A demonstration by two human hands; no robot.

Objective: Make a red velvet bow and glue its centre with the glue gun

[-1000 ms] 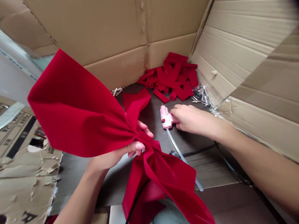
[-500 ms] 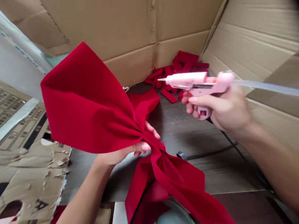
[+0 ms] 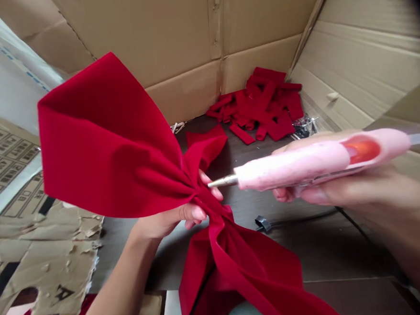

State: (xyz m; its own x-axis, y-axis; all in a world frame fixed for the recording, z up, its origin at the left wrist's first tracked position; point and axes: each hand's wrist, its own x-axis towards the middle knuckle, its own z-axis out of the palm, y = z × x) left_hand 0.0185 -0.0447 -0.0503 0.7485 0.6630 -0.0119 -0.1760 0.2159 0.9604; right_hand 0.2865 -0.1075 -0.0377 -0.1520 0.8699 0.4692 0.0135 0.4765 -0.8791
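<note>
A large red fabric bow point(image 3: 124, 158) is gathered at its middle, where my left hand point(image 3: 185, 214) pinches it between thumb and fingers. One broad loop stands up to the left; tails and folds hang down to the lower right. My right hand point(image 3: 356, 195) grips a pink hot glue gun point(image 3: 293, 166), with an orange part showing near its back and a translucent glue stick out of the rear. The metal nozzle points left, right beside the bow's gathered middle and my left fingertips. Whether it touches the fabric, I cannot tell.
Red fabric strips point(image 3: 264, 105) lie heaped at the back of the dark table point(image 3: 285, 258). Cardboard walls point(image 3: 179, 30) stand behind and to the right. A black cable point(image 3: 304, 220) crosses the tabletop. Torn printed cardboard point(image 3: 59, 264) covers the left side.
My right hand has brought the glue gun left and down, tilting it, so its nozzle is now at the bow's middle. My left hand still holds the bow, which has shifted slightly left.
</note>
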